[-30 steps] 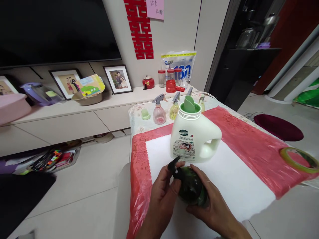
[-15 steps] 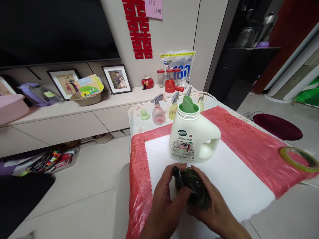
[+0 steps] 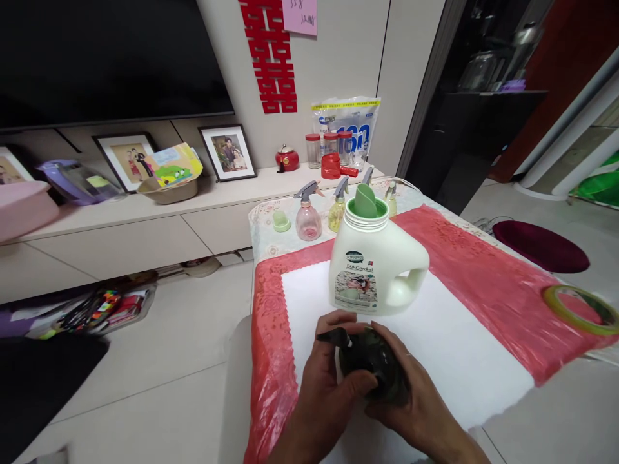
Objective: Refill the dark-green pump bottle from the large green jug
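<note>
A dark green bottle with a black top [image 3: 374, 361], which looks like a spray bottle, is held between my two hands low over the white sheet [image 3: 464, 348]. My left hand [image 3: 324, 393] wraps its left side, thumb on the near part of the black top. My right hand [image 3: 416, 393] curls round the right side of the bottle. A thin black piece of the top points left over my left fingers. The lower part of the bottle is hidden by my hands. Just beyond stands a large cream jug [image 3: 358, 264] with a green spout [image 3: 366, 202] and no cap on it.
Behind the jug are a pink spray bottle [image 3: 308, 221], a yellow spray bottle [image 3: 337, 212] and a light green cap [image 3: 281, 222]. A roll of tape [image 3: 580, 309] lies on the red plastic cover [image 3: 474, 270] at right. Red-lidded jars [image 3: 313, 151] stand on the back cabinet.
The thin black piece of the bottle's top has turned to point left, where it stood more toward me before. Both hands keep their hold, and the jug has not moved.
</note>
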`<control>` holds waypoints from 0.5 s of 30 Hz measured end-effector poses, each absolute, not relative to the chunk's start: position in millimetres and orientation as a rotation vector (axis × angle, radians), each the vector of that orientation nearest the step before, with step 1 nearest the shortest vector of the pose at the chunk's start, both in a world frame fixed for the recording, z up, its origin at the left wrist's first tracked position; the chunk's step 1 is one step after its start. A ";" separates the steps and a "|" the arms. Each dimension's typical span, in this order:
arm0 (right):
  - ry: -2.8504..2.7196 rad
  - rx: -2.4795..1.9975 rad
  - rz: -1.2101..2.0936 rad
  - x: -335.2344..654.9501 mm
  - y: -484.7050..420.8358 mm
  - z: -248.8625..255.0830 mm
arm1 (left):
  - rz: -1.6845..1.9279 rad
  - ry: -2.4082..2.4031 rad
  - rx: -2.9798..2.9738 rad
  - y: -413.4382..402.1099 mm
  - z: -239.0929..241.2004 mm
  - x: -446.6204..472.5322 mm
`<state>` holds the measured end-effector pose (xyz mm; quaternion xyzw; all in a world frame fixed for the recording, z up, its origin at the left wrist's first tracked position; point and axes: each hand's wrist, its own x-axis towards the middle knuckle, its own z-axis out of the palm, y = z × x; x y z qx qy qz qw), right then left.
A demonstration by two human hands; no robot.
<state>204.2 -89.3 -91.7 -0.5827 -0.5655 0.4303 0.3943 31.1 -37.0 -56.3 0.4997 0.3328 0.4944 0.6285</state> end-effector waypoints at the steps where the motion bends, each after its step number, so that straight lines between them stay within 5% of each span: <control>1: -1.440 -1.482 1.091 204.5 -89.6 -92.0 | 1.166 0.796 1.161 -36.0 -57.1 33.0; 15: -1.432 -1.498 1.041 208.7 -96.3 -110.2 | 1.069 0.719 1.153 -45.9 -60.1 37.6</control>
